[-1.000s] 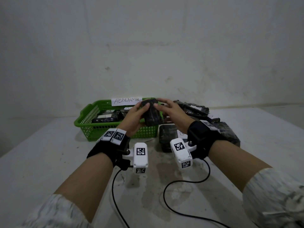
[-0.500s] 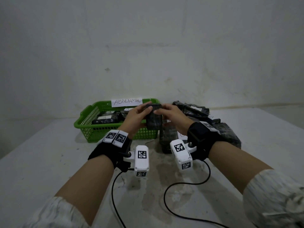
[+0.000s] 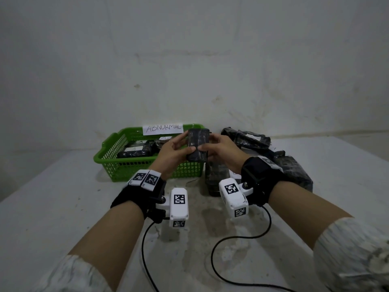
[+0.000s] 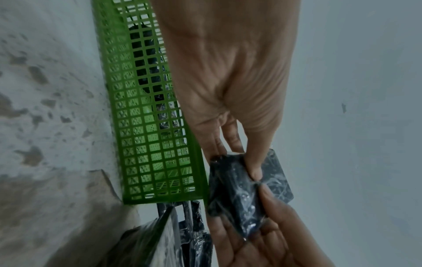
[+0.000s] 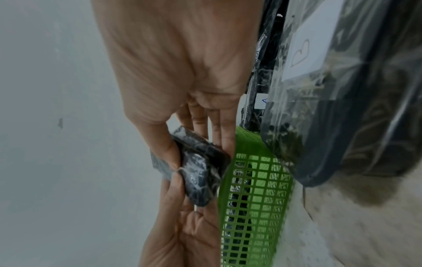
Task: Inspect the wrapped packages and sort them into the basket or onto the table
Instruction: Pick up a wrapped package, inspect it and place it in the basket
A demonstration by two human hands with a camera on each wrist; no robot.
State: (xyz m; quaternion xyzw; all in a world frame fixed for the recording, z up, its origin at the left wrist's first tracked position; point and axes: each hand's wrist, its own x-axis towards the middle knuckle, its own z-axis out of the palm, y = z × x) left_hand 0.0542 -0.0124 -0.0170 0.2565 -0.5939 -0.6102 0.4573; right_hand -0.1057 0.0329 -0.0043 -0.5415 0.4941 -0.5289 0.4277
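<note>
A small dark package wrapped in clear film (image 3: 197,144) (image 4: 242,195) (image 5: 200,173) is held up in the air by both hands, in front of the right end of the green basket (image 3: 117,163). My left hand (image 3: 174,150) grips its left side, thumb on the near face. My right hand (image 3: 219,148) grips its right side, thumb on the front and fingers behind. The basket (image 4: 146,126) (image 5: 253,198) carries a paper sign reading ABNORMAL (image 3: 163,129) and holds several dark packages (image 3: 134,151).
Several more wrapped dark packages (image 3: 250,138) lie piled on the table right of the basket, one large one (image 3: 294,171) by my right wrist and another (image 3: 214,178) under my hands. Black cables (image 3: 212,260) trail over the pale stained table (image 3: 63,207). A wall stands behind.
The two hands have turned the package: half a second ago it was tipped edge-on, now its broad face stands upright towards me. The hands stay in front of the basket.
</note>
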